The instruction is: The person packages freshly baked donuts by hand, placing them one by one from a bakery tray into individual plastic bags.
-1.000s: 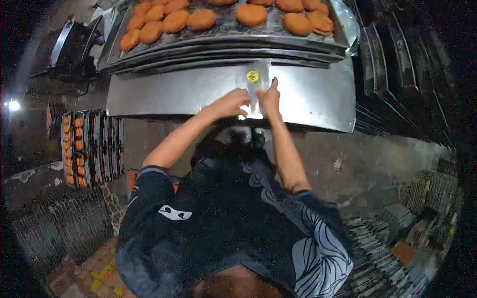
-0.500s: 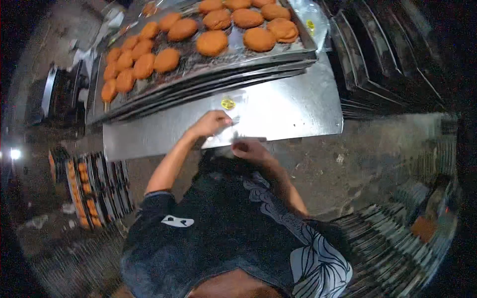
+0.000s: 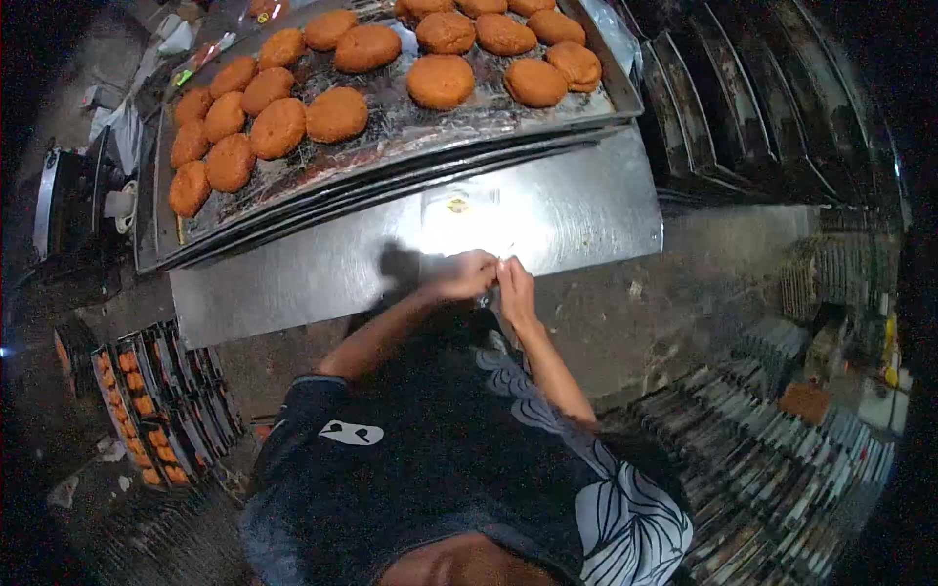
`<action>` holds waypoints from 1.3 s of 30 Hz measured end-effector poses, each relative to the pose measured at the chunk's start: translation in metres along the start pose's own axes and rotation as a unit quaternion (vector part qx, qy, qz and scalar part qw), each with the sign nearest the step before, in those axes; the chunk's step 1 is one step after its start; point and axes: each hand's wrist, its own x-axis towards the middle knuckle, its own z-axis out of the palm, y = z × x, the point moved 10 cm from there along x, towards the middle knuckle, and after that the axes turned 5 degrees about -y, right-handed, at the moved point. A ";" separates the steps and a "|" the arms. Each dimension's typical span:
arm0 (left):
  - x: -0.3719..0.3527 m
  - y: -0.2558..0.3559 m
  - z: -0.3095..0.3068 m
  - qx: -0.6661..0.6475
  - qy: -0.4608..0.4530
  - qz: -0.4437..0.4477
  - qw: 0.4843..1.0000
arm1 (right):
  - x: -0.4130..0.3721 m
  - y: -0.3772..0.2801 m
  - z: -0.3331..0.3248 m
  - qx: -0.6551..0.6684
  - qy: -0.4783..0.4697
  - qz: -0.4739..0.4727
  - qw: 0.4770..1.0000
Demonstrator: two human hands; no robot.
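My left hand and my right hand meet just over the front edge of the metal table, fingertips pinched close together. What they pinch is too small and glare-washed to name; a thin pale bit shows at the right fingertips. Just beyond them, a round yellow label lies on the shiny tabletop, seemingly on a clear plastic wrapper whose outline is faint. Past that, round orange-brown buns sit spread over a dark baking tray, the top one of a stack.
Dark metal trays stand on edge at the right. Several narrow trays pile up at the lower right. At the lower left, racked trays hold more orange buns. Crumpled clear plastic lies at the far left.
My hands have come together: the left moved right and down, the right turned upward to meet it. The camera view has shifted, so the bun tray appears larger and nearer the left.
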 end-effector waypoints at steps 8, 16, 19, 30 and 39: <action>-0.010 -0.011 -0.039 -0.323 0.080 0.030 0.943 | 0.012 -0.009 0.013 0.153 0.025 -0.031 0.987; -0.028 0.061 -0.029 0.097 0.117 0.125 0.980 | -0.026 -0.025 -0.001 -0.171 0.032 -0.037 0.984; -0.042 0.103 -0.054 0.133 0.253 0.157 0.945 | -0.020 -0.043 0.021 0.261 -0.145 0.260 0.918; -0.134 0.176 -0.085 0.429 0.297 0.312 0.794 | 0.001 -0.152 0.103 0.644 -0.207 0.093 0.731; -0.207 0.062 -0.193 -0.343 0.533 0.166 0.755 | 0.056 -0.032 0.113 -0.451 0.010 -0.008 0.893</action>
